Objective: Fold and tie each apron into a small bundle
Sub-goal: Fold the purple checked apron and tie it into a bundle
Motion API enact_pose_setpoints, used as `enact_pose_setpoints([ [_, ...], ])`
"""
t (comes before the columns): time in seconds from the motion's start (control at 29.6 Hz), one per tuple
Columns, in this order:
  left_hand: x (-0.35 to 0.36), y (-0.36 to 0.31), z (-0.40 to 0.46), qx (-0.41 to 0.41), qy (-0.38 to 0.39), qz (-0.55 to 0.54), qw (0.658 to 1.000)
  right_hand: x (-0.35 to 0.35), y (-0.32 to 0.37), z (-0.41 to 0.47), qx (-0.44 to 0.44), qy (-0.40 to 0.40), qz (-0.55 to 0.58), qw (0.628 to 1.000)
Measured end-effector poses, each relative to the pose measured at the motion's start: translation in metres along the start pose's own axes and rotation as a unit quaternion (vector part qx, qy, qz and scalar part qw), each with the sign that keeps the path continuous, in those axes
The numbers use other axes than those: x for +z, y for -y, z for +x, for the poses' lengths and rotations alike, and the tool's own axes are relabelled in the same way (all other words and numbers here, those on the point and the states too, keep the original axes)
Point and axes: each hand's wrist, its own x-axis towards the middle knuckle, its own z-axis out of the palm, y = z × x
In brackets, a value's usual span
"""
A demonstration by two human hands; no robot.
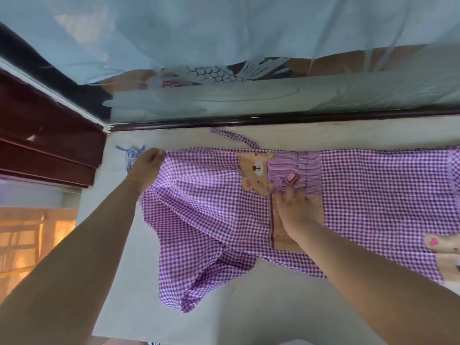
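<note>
One purple gingham apron (348,185) lies spread along the far edge of the table (249,317), one strap (232,136) trailing toward that edge. The left hand (146,168) pinches its far-left corner. The right hand (296,210) presses flat, fingers straight, on the pocket (293,168). One blue bundle (130,154) lies at the table's far-left corner.

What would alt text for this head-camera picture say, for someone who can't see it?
A person spreads a purple checked apron with bear patches on a pale table: the left hand grips its far left corner, the right hand presses flat on its pocket. Pale curtains hang behind.
</note>
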Motion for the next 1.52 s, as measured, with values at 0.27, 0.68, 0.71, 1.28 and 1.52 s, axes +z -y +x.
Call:
enact_pose_setpoints([
  [0.27, -0.04, 0.019, 0.038, -0.058, -0.192, 0.232, 0.952, 0.005, 0.005, 0.004, 0.004, 0.005, 0.025, 1.0],
  [0.68, -0.005, 0.064, 0.005, -0.169, 0.043, -0.302, 0.937, 0.008, 0.009, 0.008, 0.007, 0.011, 0.006, 1.0],
  [0.71, -0.008, 0.068, 0.011, -0.169, 0.062, -0.317, 0.931, 0.009, 0.01, 0.008, 0.008, 0.01, 0.003, 1.0],
  [1.28, 0.017, 0.037, -0.089, -0.072, -0.039, -0.198, 0.977, -0.012, 0.019, 0.006, 0.001, 0.042, -0.026, 0.999],
  [1.52, 0.028, 0.044, -0.094, -0.058, 0.049, -0.135, 0.988, -0.082, 0.089, 0.035, -0.253, -0.201, 0.144, 0.935],
])
